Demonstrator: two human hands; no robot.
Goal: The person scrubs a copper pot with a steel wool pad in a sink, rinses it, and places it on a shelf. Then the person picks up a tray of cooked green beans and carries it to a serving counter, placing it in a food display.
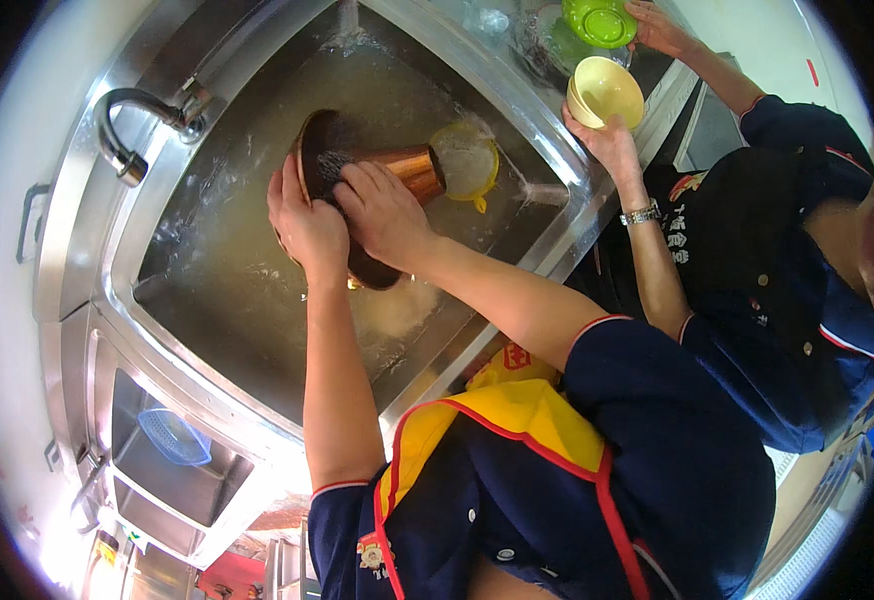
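Observation:
My left hand grips the rim of a copper-coloured vessel, tilted on its side over the murky water of a stainless steel sink. The vessel has a wide dark bowl and a tapered copper cone pointing right, like a hot pot with a chimney. Inside the bowl, my right hand presses what looks like a steel wool scourer against the surface; its fingers partly cover the scourer. Just beyond the cone's end lies a round yellow-rimmed mesh strainer in the water.
A curved faucet stands at the sink's left rim. On the right, a co-worker's hands hold a green dish and cream bowls by an adjoining basin. A smaller sink at lower left contains a blue plastic basket.

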